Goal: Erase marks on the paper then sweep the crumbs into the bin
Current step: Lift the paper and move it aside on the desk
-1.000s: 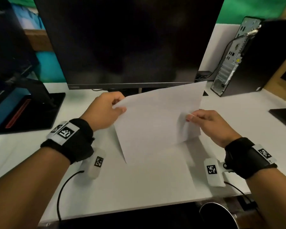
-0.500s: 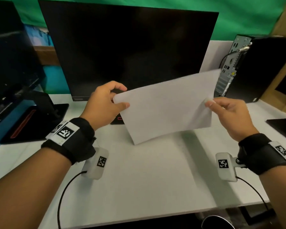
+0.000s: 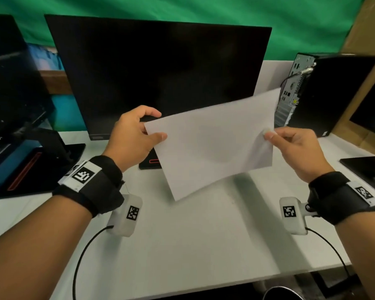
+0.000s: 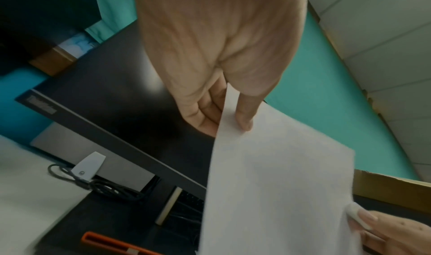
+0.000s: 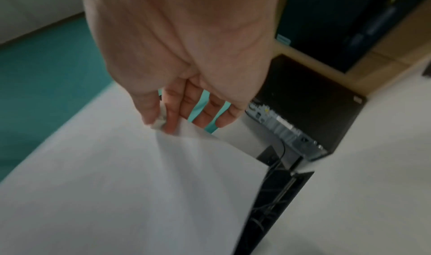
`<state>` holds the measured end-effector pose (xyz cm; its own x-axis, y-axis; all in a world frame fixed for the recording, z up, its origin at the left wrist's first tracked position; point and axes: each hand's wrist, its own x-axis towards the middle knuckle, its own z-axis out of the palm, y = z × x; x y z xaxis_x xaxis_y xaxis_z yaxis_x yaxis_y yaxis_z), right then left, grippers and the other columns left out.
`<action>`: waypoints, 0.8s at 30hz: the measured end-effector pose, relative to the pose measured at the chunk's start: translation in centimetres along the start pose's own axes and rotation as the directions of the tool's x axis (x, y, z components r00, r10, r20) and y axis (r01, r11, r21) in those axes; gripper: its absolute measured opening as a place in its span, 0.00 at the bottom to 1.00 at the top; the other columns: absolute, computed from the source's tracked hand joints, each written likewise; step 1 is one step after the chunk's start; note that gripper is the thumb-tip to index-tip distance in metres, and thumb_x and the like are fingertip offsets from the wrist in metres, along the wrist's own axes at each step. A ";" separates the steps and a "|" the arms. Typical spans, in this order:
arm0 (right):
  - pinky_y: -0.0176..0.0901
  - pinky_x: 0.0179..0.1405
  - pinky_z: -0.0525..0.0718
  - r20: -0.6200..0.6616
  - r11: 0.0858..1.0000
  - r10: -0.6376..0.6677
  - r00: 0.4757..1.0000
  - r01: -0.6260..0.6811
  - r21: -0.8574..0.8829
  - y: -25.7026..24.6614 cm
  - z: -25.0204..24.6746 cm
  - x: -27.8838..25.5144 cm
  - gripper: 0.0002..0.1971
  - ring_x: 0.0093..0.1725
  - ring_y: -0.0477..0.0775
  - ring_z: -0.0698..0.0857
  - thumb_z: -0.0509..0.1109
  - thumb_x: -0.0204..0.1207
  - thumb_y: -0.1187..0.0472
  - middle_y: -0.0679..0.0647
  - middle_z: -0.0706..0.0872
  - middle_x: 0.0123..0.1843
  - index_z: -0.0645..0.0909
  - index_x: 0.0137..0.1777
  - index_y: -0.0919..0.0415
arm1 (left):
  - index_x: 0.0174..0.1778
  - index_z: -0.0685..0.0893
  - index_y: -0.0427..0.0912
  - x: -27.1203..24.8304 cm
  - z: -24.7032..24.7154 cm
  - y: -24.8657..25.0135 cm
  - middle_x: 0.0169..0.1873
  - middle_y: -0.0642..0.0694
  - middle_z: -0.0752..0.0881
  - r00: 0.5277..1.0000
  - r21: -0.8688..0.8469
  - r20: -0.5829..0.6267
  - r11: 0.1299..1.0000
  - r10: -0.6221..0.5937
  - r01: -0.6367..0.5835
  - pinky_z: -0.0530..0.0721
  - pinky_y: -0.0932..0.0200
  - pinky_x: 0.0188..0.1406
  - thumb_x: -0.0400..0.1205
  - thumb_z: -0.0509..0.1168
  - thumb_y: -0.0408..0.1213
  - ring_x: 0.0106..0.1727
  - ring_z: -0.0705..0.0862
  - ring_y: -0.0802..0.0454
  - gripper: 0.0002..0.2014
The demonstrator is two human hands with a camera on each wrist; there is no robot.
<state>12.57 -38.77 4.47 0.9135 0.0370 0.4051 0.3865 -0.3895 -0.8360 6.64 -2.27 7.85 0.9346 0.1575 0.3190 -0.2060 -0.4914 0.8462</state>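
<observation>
Above the desk, the paper is held aloft, pinched by the left hand at 9 o'clock and the right hand, with an eraser, at 3. Crumbs could be scattered if it is tilted away from the bin at 6 o'clock.

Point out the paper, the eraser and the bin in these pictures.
paper (image 3: 212,146): head view, middle of the sheet.
eraser (image 5: 160,121): right wrist view, white end showing between thumb and forefinger.
bin (image 3: 283,292): head view, dark rim below the desk edge.

Office or computer lab: white desk, large dark monitor at far side, computer tower far right, green backdrop behind.
</observation>
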 end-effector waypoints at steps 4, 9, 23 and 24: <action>0.59 0.56 0.88 -0.014 0.972 -0.052 0.999 0.047 -0.229 -1.5 1.7 0.6 0.16 0.48 0.54 0.89 0.71 0.83 0.45 0.50 0.92 0.45 0.92 0.44 0.55 | 0.60 0.83 0.51 -0.3 -1.0 -1.3 0.54 0.52 0.89 0.998 -0.024 -0.027 0.998 -0.052 0.052 0.93 0.46 0.50 0.80 0.75 0.34 0.55 0.89 0.51 0.15; 0.44 0.33 0.73 0.075 0.897 -0.231 0.970 0.243 -0.370 -5.9 9.3 -1.2 0.22 0.31 0.54 0.79 0.72 0.83 0.47 0.51 0.82 0.28 0.82 0.28 0.58 | 0.58 0.84 0.48 -2.2 -4.5 -4.9 0.53 0.49 0.88 0.954 -0.084 -0.157 0.966 -0.254 0.243 0.92 0.54 0.40 0.81 0.74 0.31 0.53 0.89 0.47 0.12; 0.51 0.50 0.93 0.824 0.945 0.158 0.544 0.158 -0.285 -13.6 37.3 -6.9 0.10 0.46 0.61 0.92 0.78 0.74 0.59 0.61 0.93 0.42 0.88 0.48 0.67 | 0.53 0.84 0.40 -14.7 -18.5 -16.9 0.51 0.37 0.90 0.579 -0.332 -0.349 0.675 -0.737 0.659 0.90 0.42 0.52 0.80 0.73 0.23 0.49 0.91 0.39 0.11; 0.52 0.50 0.93 0.838 0.932 0.179 0.516 0.183 -0.312 -13.6 38.7 -7.2 0.10 0.46 0.61 0.93 0.76 0.74 0.60 0.61 0.94 0.43 0.89 0.47 0.68 | 0.54 0.84 0.39 -15.2 -19.0 -17.1 0.51 0.36 0.90 0.564 -0.326 -0.355 0.665 -0.745 0.673 0.90 0.40 0.52 0.80 0.72 0.22 0.49 0.91 0.38 0.11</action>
<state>5.62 1.83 -1.39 0.6470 0.7201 -0.2508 0.4876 -0.6436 -0.5900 -9.55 20.04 -3.36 0.5778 0.7595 -0.2989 0.3972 0.0583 0.9159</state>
